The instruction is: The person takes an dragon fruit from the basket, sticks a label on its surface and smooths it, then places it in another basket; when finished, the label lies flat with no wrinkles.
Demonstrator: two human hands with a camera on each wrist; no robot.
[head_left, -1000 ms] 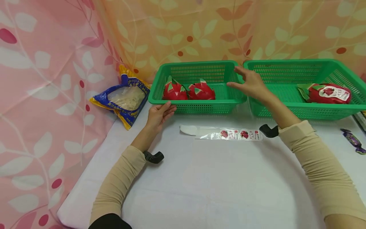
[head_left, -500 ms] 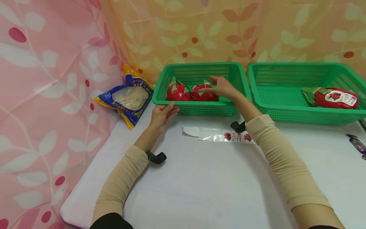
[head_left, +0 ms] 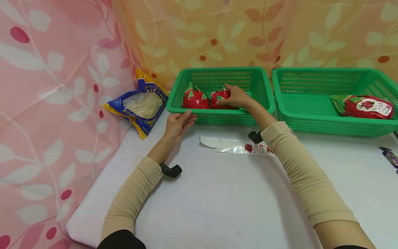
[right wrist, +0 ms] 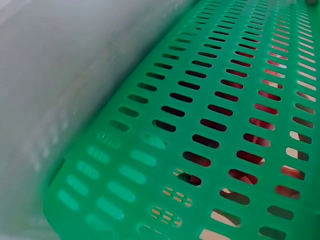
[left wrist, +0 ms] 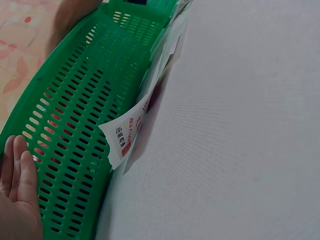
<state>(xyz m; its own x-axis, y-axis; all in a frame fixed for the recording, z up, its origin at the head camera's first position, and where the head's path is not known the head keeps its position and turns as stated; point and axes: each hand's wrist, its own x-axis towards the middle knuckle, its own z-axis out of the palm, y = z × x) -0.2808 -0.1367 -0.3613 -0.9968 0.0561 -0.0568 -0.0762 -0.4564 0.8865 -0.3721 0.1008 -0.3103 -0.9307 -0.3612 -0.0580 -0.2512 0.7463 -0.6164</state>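
In the head view, my left hand (head_left: 175,127) rests its fairly straight fingers against the front rim of the left green basket (head_left: 224,119). The left wrist view shows those fingers (left wrist: 24,175) lying along the slotted outer wall. Inside this basket sit two red dragon fruits with green-tipped scales. My right hand (head_left: 237,97) reaches over the rim, its thumb and fingers around the right dragon fruit (head_left: 220,94) and partly hiding it. Beside it stands the left dragon fruit (head_left: 196,99). Through the slots in the right wrist view, only bits of red and of the hand show.
A second green basket (head_left: 311,119) at the right holds a labelled dragon fruit (head_left: 368,107). A strip of dragon-fruit labels (head_left: 237,148) lies before the left basket. A blue-and-yellow food bag (head_left: 140,103) leans at the left; a purple-wrapped candy (head_left: 390,157) lies far right.
My right hand has moved left from the basket's right end and closed around the right dragon fruit. My left hand stays at the front rim.
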